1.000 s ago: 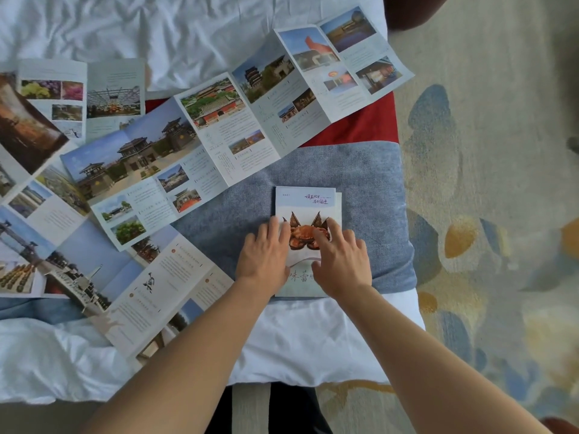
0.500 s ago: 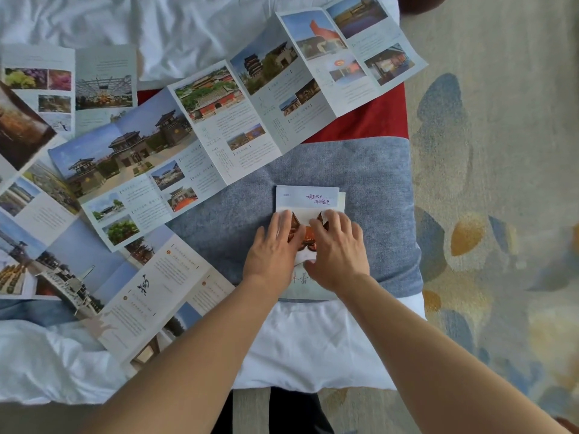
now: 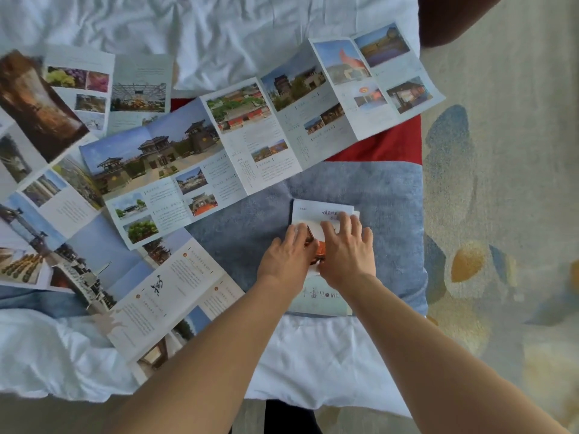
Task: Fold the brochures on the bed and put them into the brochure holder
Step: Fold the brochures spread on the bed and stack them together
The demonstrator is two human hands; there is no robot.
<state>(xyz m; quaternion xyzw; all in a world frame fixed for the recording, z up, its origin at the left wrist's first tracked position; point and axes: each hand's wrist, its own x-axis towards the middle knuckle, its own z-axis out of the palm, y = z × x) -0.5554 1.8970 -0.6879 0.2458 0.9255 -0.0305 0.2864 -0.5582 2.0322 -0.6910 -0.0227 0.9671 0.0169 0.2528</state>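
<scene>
A folded brochure [image 3: 316, 211] with a white top and pale green bottom lies on the grey-blue blanket [image 3: 385, 202] near the bed's foot. My left hand [image 3: 289, 256] and my right hand [image 3: 347, 250] rest side by side on its middle, fingers spread and pressing flat, hiding the crab picture. A long unfolded brochure [image 3: 250, 136] with temple photos stretches diagonally behind them. Another unfolded brochure [image 3: 175, 289] lies to the left of my left forearm. No brochure holder is in view.
More open brochures [image 3: 53, 120] cover the left side of the bed. White sheets [image 3: 219, 29] lie behind and in front; a red strip [image 3: 385, 148] shows under the long brochure. Patterned carpet [image 3: 501, 214] runs along the right of the bed edge.
Both hands slid up the folded brochure from its lower half toward the top, staying pressed on it. The view shifted slightly; the brochures lie where they were.
</scene>
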